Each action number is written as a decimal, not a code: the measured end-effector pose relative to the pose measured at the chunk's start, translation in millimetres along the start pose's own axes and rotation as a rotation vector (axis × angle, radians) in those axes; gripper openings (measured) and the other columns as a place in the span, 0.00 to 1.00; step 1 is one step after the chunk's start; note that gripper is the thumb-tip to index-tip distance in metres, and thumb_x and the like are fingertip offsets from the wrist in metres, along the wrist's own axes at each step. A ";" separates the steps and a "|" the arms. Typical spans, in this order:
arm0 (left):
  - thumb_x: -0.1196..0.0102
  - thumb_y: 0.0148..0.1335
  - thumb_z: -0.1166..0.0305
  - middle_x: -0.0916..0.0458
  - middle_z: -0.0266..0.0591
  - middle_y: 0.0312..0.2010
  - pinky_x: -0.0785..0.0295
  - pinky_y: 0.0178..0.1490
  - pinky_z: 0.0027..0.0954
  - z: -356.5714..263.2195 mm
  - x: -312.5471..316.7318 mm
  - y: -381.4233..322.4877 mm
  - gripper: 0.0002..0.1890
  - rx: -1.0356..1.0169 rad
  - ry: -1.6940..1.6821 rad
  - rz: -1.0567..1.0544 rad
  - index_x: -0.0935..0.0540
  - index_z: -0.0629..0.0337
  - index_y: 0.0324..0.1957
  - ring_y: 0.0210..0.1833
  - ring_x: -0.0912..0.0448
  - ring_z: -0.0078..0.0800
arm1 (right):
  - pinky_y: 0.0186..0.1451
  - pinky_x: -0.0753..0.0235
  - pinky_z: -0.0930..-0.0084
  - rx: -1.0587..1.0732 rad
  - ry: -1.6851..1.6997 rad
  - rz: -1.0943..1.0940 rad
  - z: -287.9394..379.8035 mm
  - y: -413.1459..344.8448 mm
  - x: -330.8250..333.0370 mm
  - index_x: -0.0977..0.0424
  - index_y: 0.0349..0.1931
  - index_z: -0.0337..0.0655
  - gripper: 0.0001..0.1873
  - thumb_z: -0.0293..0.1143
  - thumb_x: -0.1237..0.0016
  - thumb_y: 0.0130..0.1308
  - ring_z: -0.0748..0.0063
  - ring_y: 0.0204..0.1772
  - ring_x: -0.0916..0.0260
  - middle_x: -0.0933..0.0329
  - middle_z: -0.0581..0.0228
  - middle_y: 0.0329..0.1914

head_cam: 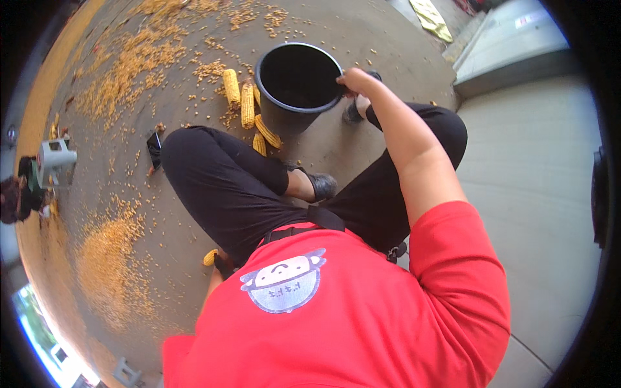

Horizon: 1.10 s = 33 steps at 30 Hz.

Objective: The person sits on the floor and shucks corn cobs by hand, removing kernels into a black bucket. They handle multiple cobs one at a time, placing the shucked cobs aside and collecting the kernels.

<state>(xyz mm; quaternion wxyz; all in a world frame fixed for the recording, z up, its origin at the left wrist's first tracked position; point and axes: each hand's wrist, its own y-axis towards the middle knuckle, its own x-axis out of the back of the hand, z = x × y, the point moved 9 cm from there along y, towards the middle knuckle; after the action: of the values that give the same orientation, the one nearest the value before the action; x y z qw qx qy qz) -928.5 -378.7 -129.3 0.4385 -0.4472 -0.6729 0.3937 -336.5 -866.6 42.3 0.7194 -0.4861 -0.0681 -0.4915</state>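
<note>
My right hand (355, 81) grips the right rim of a black plastic bucket (296, 114), which is tilted so that its dark inside faces me. Between my bent legs and the bucket's left side lie several yellow corn cobs (247, 105), some partly hidden by the bucket. Low beside my left hip, my left hand (221, 259) is mostly hidden by my body and something black. A corn cob (209, 257) shows right by it, but whether the fingers hold it I cannot tell.
Loose corn kernels (131, 63) are strewn over the concrete floor, with a denser heap (104, 269) at the left. A black flat object (154, 149) lies by my left knee. A grey plastic stool (56, 162) stands farther left, near another person (19, 194). Pale wall panels (529, 160) rise at right.
</note>
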 end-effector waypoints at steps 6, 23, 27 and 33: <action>0.57 0.68 0.55 0.27 0.43 0.56 0.33 0.57 0.37 -63.0 64.5 -11.8 0.21 -0.074 -0.472 0.029 0.30 0.57 0.56 0.55 0.28 0.38 | 0.30 0.20 0.67 0.145 -0.007 -0.127 9.4 -24.0 33.8 0.24 0.38 0.30 0.14 0.33 0.51 0.59 0.62 0.27 0.21 0.21 0.54 0.28; 0.46 0.65 0.62 0.27 0.47 0.55 0.35 0.61 0.31 -540.0 -85.9 -132.2 0.24 -1.150 0.379 -0.061 0.29 0.64 0.59 0.57 0.28 0.32 | 0.37 0.18 0.61 -0.104 -0.244 0.412 7.7 -64.8 5.8 0.32 0.55 0.31 0.33 0.55 0.56 0.65 0.58 0.42 0.21 0.20 0.51 0.39; 0.41 0.59 0.55 0.34 0.59 0.62 0.44 0.69 0.40 -550.3 -187.1 -134.5 0.37 -1.286 0.708 -0.138 0.37 0.64 0.65 0.66 0.37 0.48 | 0.50 0.22 0.55 0.072 -0.290 -0.087 -1.4 -8.8 167.0 0.34 0.60 0.39 0.36 0.59 0.54 0.61 0.48 0.46 0.23 0.25 0.47 0.53; 0.40 0.58 0.53 0.42 0.63 0.66 0.51 0.72 0.40 -560.5 -242.0 -116.0 0.43 -1.323 0.796 -0.219 0.44 0.69 0.68 0.70 0.43 0.51 | 0.52 0.23 0.62 0.010 -0.301 -0.480 -173.8 -5.1 326.4 0.28 0.55 0.45 0.25 0.45 0.49 0.60 0.55 0.53 0.25 0.25 0.50 0.51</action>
<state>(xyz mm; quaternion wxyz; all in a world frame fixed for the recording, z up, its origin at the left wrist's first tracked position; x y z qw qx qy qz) -378.0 -564.4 91.3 0.3254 -0.6543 -0.6001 -0.3253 -240.8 -1209.2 143.4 0.5666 -0.5198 -0.2896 -0.5700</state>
